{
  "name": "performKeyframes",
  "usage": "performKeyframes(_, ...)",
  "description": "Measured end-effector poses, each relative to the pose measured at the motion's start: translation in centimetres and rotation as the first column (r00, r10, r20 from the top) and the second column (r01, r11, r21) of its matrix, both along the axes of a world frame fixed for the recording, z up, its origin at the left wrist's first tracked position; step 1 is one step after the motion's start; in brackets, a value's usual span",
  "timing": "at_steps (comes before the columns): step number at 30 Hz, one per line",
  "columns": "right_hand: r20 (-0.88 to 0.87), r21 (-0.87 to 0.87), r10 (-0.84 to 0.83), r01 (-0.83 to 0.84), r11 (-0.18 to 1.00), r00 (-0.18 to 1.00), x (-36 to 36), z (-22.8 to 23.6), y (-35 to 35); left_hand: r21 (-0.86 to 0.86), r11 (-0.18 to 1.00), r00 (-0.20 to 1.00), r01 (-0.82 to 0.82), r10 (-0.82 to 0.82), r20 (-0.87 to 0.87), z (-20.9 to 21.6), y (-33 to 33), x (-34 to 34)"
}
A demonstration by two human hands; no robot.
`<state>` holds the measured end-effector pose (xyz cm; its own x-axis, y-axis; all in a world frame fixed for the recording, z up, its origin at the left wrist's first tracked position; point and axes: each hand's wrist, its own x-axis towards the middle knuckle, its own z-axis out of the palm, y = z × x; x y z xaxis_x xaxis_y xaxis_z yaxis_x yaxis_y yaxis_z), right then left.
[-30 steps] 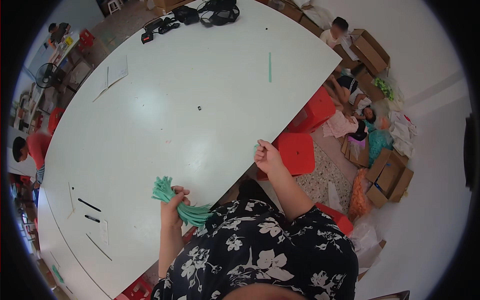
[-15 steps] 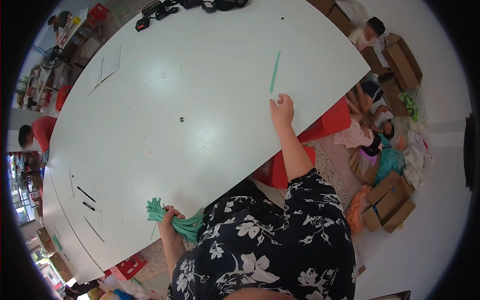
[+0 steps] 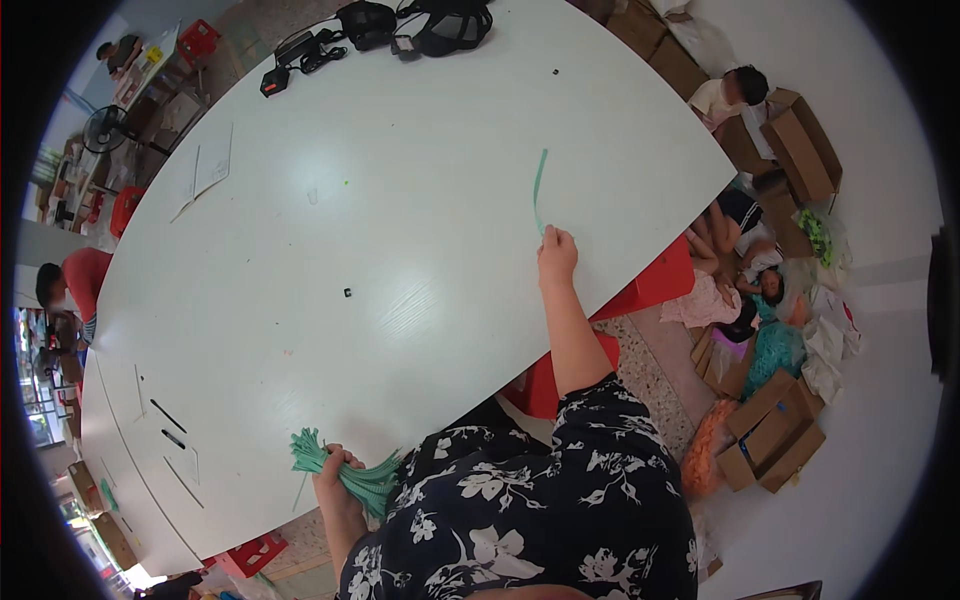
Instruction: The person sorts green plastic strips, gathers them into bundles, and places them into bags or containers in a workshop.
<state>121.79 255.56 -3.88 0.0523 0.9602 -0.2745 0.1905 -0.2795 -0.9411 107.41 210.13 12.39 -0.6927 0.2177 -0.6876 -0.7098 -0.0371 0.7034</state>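
In my left hand (image 3: pixel 338 488), at the table's near edge, a thick bundle of green flat strips (image 3: pixel 372 483) is gripped. The tufted ends stick out to the left, and the rest hangs toward my dark floral clothing. My right hand (image 3: pixel 557 257), out over the right part of the table, has its fingers closed on the near end of a single green strip (image 3: pixel 538 190). That strip stretches away from me with a slight curve. What kind of strip it is I cannot tell.
Black cabled devices (image 3: pixel 370 25) lie at the far edge of the white table (image 3: pixel 430 200). An open notebook (image 3: pixel 205 175) and pens (image 3: pixel 168 416) are on the left. Red stools (image 3: pixel 650 280), cardboard boxes (image 3: pixel 775 430), and several people surround the table.
My right hand has closed on the near end of the single strip, which has gone from lying straight to curved. The view has shifted slightly. My left hand keeps its bundle.
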Motion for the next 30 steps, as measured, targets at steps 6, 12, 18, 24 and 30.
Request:
performKeyframes(6, -0.59, -0.321, -0.217, 0.021, 0.947, 0.778, 2.0, 0.5, -1.0, 0.046, 0.997, 0.998, 0.059, -0.059, -0.006, -0.4, 2.6, -0.8)
performKeyframes(12, -0.662, -0.393, -0.155, -0.163, 0.905, 0.733, 0.5, 1.8, -5.5, 0.017, 0.995, 0.996, 0.095, -0.095, 0.002, 0.0, 3.5, -1.0)
performKeyframes(18, -0.583, -0.26, 0.257, -0.477, 0.84, 0.771, -4.2, 4.6, -12.5, 0.002, 1.0, 1.0, 0.0, 0.0, 0.024, -0.3, 0.2, -0.3)
performKeyframes(24, -0.713, -0.311, 0.388, -0.76, 0.571, 0.584, -7.5, 7.6, -19.6, 0.05, 0.993, 0.994, -0.103, 0.104, -0.021, 0.4, -4.4, 0.8)
performKeyframes(30, -0.774, -0.127, 0.602, -0.979, 0.158, 0.198, -9.7, 12.8, -30.1, 0.182, 0.954, 0.955, -0.239, 0.265, -0.134, 0.4, -13.6, 2.9)
